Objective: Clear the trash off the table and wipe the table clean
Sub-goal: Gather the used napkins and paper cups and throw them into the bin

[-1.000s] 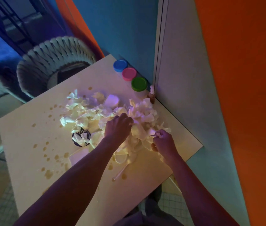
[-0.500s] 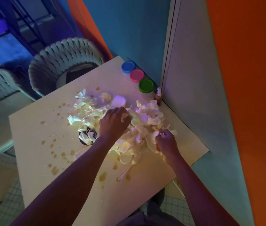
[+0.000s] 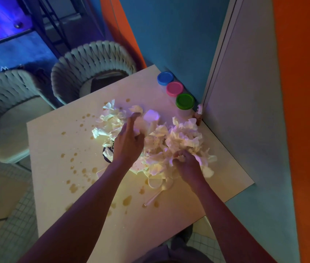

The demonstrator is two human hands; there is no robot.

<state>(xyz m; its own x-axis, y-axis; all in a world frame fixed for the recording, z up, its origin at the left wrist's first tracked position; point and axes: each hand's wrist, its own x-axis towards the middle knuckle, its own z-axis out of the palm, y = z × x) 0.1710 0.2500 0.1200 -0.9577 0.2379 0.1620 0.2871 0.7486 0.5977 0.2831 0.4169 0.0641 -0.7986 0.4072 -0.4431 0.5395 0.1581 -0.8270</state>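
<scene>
Left hand [image 3: 128, 143] is resting on the paper pile [image 3: 156, 141] at mid-table [image 3: 55, 149], fingers curling round a crumpled piece at the pile's far side; right hand [image 3: 187, 164] is pinching a wad at the pile's near right edge. Brown spots [image 3: 73, 187] are lying scattered left of and in front of the pile, with a white spoon [image 3: 155, 197] and what is probably a small lid [image 3: 154, 183] just beside its near edge. Blue [image 3: 165, 78], pink [image 3: 174, 89] and green [image 3: 185, 101] tubs are standing in a row along the far right edge, against the wall.
</scene>
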